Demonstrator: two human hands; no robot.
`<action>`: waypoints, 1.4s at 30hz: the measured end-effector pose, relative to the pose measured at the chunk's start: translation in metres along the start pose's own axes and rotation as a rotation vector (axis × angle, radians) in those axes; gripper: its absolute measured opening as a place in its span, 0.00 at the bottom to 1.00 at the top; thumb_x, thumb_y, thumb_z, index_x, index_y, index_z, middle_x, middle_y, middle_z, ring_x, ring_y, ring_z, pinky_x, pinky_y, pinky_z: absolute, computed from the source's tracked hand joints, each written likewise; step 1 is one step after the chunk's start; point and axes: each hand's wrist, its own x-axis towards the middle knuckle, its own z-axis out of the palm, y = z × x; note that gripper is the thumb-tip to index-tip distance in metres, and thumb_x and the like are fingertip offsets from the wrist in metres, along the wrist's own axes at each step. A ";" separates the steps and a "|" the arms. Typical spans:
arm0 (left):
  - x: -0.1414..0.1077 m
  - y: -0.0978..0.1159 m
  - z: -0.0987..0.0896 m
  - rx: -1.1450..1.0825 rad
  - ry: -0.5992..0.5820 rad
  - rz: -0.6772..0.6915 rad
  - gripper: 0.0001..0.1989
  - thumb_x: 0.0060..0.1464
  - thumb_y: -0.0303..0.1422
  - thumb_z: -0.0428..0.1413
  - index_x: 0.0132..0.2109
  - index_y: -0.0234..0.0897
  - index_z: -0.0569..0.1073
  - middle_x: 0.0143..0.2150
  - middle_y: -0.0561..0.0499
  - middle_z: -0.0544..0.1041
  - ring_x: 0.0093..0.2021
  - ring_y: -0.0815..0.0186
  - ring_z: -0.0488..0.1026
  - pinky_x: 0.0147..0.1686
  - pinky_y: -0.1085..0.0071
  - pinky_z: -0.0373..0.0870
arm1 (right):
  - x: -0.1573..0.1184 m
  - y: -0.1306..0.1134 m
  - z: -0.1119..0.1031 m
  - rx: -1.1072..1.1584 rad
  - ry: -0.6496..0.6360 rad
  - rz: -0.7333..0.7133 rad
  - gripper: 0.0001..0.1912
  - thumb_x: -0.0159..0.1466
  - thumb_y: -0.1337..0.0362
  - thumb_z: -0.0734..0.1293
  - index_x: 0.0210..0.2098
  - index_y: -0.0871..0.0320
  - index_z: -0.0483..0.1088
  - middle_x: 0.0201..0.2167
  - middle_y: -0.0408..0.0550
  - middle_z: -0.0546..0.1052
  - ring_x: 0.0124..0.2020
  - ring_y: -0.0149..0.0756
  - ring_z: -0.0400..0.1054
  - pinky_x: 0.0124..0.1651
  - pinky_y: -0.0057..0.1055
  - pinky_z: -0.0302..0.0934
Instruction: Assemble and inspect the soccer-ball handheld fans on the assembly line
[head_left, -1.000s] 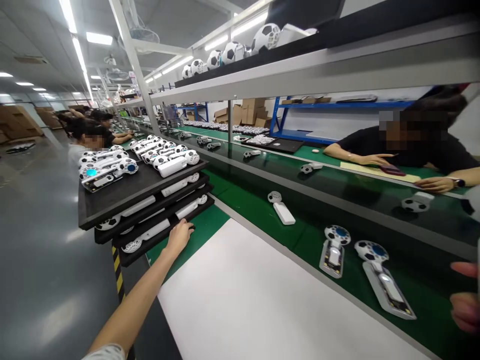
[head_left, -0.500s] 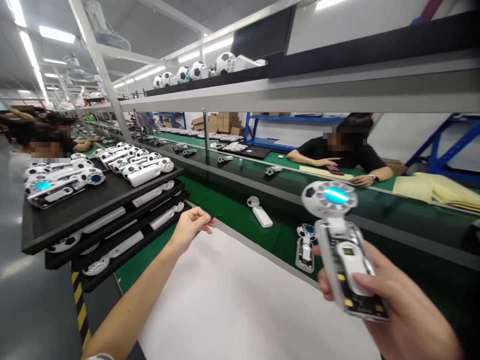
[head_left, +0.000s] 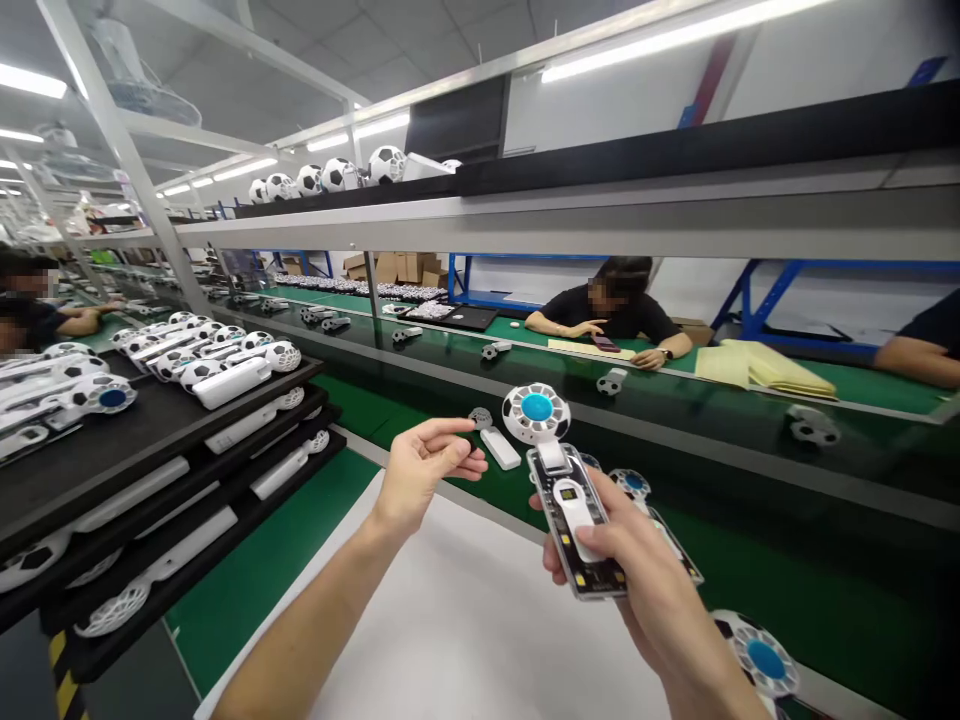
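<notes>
A long green counter (head_left: pixel 757 585) runs down a factory hall, with a dark conveyor belt (head_left: pixel 675 415) along its middle. A grey metal shelf (head_left: pixel 600 215) spans above it. Strip lights (head_left: pixel 675 35) glow on the ceiling (bright, white). Blue racks (head_left: pixel 757 300) and cardboard boxes (head_left: pixel 397 267) line the far white wall (head_left: pixel 825 70).

Stacked trays (head_left: pixel 135 440) left, conveyor belt (head_left: pixel 675 420) behind mat (head_left: pixel 465 620).
</notes>
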 end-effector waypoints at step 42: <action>0.012 -0.046 0.062 -0.053 -0.279 -0.249 0.08 0.56 0.32 0.60 0.44 0.39 0.76 0.40 0.50 0.74 0.38 0.68 0.69 0.38 0.73 0.65 | 0.051 0.040 -0.029 -0.754 0.575 -1.191 0.13 0.61 0.78 0.70 0.41 0.56 0.75 0.36 0.47 0.79 0.39 0.38 0.76 0.42 0.35 0.74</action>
